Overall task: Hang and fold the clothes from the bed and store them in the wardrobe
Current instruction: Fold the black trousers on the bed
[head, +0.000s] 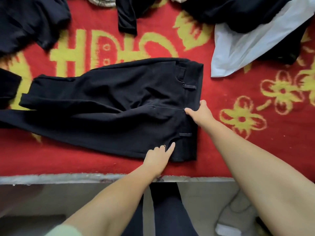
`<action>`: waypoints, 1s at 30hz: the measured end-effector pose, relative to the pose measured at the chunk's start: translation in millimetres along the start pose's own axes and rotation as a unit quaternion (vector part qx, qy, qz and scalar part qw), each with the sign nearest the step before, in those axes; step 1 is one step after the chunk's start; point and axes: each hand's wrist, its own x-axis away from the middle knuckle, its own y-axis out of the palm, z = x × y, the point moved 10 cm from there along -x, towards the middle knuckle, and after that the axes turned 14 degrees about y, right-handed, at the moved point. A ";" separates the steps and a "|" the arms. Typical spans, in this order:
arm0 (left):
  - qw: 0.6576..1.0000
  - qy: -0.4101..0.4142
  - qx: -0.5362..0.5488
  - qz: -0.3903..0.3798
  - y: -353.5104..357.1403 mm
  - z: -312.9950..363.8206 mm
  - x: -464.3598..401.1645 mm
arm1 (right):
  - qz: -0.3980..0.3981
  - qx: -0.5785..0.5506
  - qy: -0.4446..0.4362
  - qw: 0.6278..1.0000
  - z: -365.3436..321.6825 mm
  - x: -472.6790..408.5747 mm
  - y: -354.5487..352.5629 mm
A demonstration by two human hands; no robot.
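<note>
Black trousers (119,106) lie flat on the red bed cover (238,150), waistband to the right, legs running left and partly folded over. My right hand (199,111) pinches the waistband's right edge between thumb and fingers. My left hand (158,159) grips the near edge of the trousers close to the waistband, its index finger stretched out on the cloth and the other fingers curled under.
Other dark garments lie at the far left (29,21), far middle (127,16) and far right (238,12) of the bed. A white garment (238,50) sits at the far right. The bed's grey edge (68,178) runs below, with floor beneath it.
</note>
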 end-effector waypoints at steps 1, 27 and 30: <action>1.000 0.006 0.020 -0.009 -3.7 0.4 -0.5 | -0.016 0.007 -0.019 1.000 -4.9 2.6 -2.0; 0.879 -0.252 0.245 0.323 -108.8 -287.5 165.1 | 0.038 0.169 -0.247 0.953 -139.9 107.2 72.2; 0.849 -0.320 0.209 0.365 -91.9 -337.1 209.9 | 0.001 0.198 -0.299 0.933 -169.8 139.2 141.3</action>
